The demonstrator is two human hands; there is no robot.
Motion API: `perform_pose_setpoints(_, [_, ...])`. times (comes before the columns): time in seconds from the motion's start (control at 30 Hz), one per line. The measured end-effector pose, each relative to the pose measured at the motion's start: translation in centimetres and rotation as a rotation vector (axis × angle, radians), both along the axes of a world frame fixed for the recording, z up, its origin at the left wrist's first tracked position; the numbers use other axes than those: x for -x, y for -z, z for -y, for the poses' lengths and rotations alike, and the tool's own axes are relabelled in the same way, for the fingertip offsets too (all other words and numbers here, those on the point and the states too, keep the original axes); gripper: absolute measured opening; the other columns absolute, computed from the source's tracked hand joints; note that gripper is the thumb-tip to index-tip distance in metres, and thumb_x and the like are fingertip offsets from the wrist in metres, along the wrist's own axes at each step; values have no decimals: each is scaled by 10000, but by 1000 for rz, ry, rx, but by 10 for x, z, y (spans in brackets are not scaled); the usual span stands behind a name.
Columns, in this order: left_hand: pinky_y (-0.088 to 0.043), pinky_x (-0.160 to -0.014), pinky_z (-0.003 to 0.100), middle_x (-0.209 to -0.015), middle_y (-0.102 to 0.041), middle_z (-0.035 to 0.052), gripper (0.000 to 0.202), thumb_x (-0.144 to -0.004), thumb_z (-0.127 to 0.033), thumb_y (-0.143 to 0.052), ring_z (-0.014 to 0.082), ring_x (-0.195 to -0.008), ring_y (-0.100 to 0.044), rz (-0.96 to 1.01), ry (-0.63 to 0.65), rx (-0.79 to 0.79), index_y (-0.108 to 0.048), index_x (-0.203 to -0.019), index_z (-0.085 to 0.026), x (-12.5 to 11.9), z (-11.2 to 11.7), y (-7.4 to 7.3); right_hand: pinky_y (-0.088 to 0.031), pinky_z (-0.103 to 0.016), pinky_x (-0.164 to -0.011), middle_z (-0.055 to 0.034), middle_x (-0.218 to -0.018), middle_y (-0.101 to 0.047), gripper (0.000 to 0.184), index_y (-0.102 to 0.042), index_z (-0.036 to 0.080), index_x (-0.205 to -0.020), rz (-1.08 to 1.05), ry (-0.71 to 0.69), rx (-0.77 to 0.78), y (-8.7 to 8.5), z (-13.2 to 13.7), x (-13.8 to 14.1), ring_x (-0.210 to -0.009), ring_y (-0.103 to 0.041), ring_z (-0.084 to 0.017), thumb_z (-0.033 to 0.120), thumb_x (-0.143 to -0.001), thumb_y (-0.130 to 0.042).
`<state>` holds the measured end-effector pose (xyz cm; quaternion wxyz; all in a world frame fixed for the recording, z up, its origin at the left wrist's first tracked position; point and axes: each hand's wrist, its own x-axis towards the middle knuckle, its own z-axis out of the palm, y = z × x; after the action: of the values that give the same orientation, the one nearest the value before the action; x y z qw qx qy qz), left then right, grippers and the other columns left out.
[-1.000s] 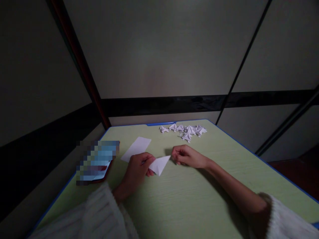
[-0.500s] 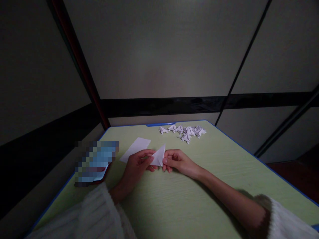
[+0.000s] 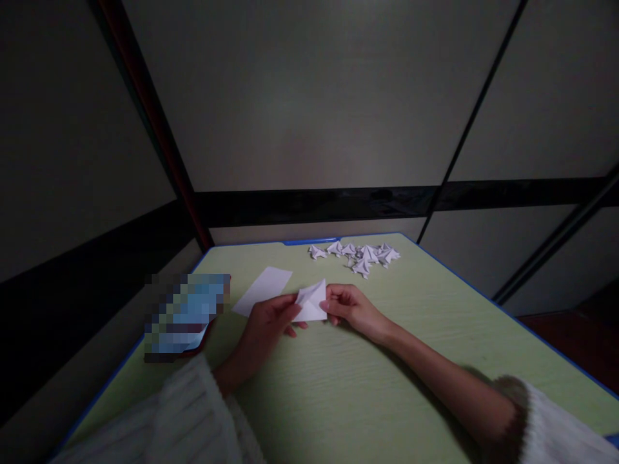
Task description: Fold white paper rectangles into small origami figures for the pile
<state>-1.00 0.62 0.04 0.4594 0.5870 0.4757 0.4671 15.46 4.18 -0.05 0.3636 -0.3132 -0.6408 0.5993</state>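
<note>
A small folded white paper is held between both hands, a little above the tabletop. My left hand pinches its left side, thumb on top and fingers beneath. On its right edge, my right hand grips with thumb and fingertips. A flap of the paper stands up to a point near the right fingers, with creases below it. Behind my left hand lies a flat white sheet of paper, partly covered by that hand.
Several small folded white paper figures are grouped at the table's far side. A phone-like device, its screen blurred out, lies at the left. The pale green table has a blue edge, and panelled walls rise behind it.
The folded paper has turned and opened from a triangle into a wider shape with a raised flap. My right hand has shifted slightly right and up, still holding the edge.
</note>
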Motion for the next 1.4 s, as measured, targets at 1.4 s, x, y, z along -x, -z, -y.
perform_pose_setpoints(1.4, [-398,-512,216,-569,-534,-15,160,-630,-292,-572,125,-546,-522,-287,218,-33,-497,-623,-151,-4,15,-2,-321,-164,-479,44,-549,-488,231,-455,117,-653,-147,-277,46,0,18,9,-495,-436,-36,283,-643,-614])
